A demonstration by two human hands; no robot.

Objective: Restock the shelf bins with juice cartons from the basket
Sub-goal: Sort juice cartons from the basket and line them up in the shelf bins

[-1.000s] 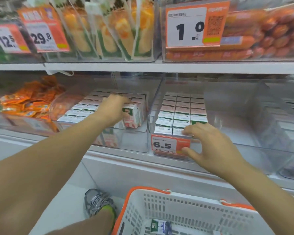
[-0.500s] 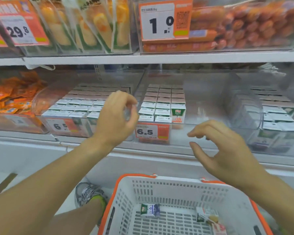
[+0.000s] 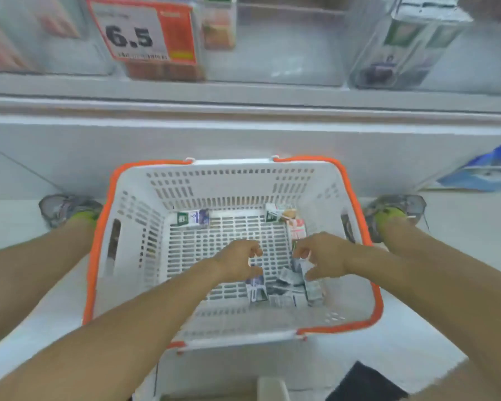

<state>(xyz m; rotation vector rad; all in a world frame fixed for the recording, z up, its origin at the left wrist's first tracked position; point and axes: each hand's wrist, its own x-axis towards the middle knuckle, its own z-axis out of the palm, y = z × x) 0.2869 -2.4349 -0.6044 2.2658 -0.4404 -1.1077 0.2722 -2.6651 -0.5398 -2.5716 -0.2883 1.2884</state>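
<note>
The basket (image 3: 128,215) sits on the floor between two shoes (image 3: 67,209), before the shelf (image 3: 243,102). Cartons (image 3: 284,287) lie inside at near right; one carton (image 3: 193,218) lies far left.

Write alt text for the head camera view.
Both hands, the left hand and the right hand, reach down into a white basket with orange handles, over a heap of small juice cartons. Above, clear shelf bins carry a 6.5 price tag.

Pale white shop floor (image 3: 460,299) down below, pretty evenly lit, with a plain white shelf base panel (image 3: 243,140) running across. Off to the right there's a blue and white package (image 3: 486,172) leaning against that panel, blurry though.
</note>
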